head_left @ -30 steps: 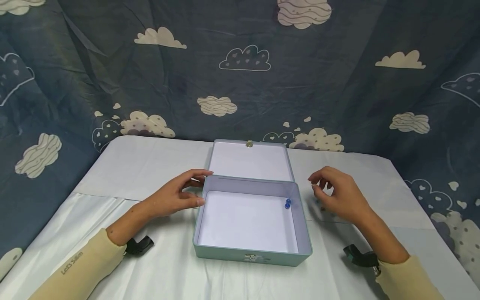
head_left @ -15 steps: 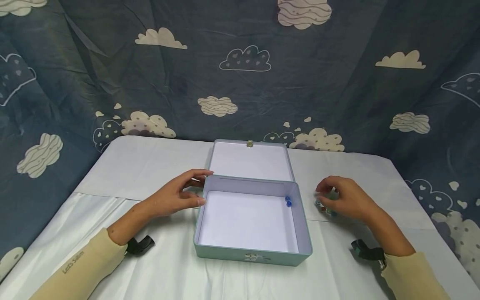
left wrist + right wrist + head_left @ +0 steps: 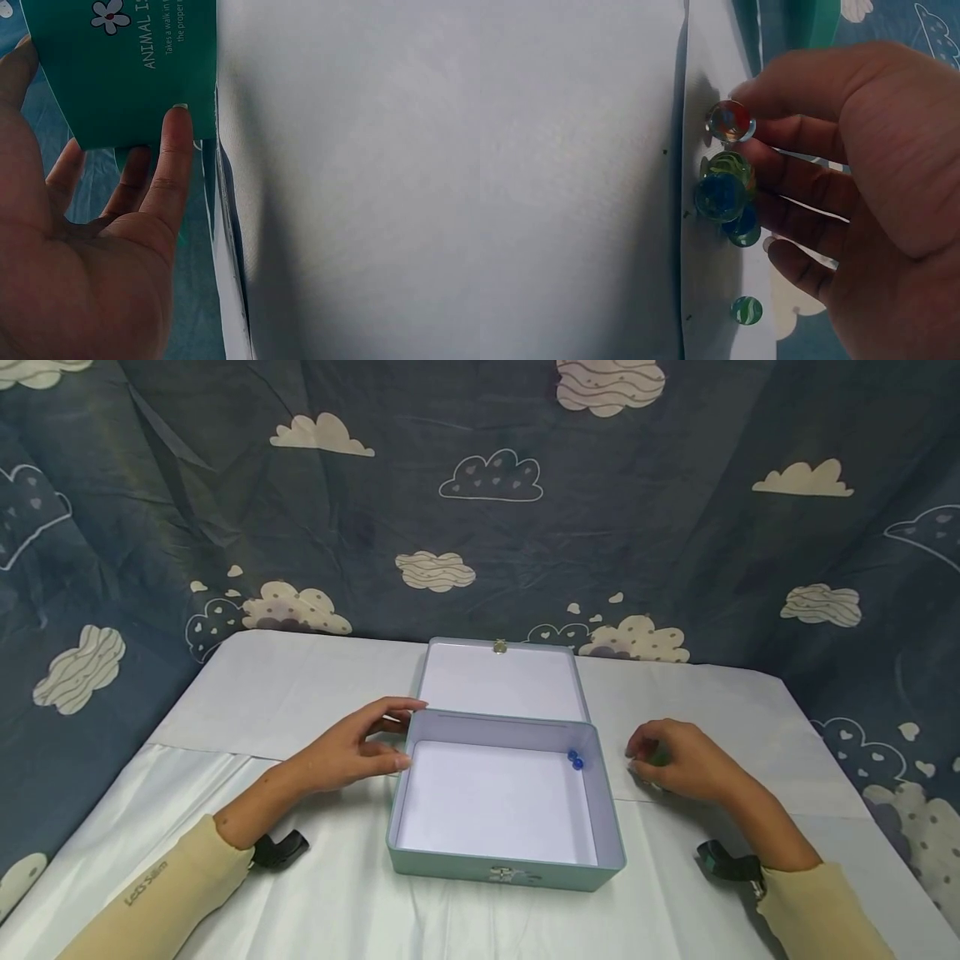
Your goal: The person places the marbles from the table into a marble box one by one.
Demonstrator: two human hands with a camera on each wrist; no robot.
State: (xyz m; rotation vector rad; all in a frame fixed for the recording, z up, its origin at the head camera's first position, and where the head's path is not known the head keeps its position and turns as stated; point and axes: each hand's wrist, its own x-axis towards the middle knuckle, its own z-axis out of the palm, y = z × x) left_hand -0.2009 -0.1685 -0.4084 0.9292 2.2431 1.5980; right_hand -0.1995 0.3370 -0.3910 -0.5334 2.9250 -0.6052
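Note:
A green metal box (image 3: 495,870) with a white interior stands in the middle with its lid (image 3: 498,681) laid back. Two blue marbles (image 3: 576,764) lie inside near its back right corner. My left hand (image 3: 348,752) rests at the box's left back corner, thumb and fingers extended, as the left wrist view also shows. My right hand (image 3: 682,760) is right of the box, fingers curved among several marbles; a red-and-clear marble (image 3: 730,121) sits at the thumb and index fingertips. I cannot tell whether they pinch it. Close below are a blue marble (image 3: 720,197) and others.
A green-and-white marble (image 3: 746,310) lies apart from the cluster. White cloth (image 3: 322,877) covers the table. A dark curtain (image 3: 480,527) with cloud prints hangs behind. A clasp (image 3: 502,875) is on the box's front.
My right hand has moved down and slightly right, from beside the box's back right corner to the marbles on the cloth. The two blue marbles have shifted a little. My left hand stays put.

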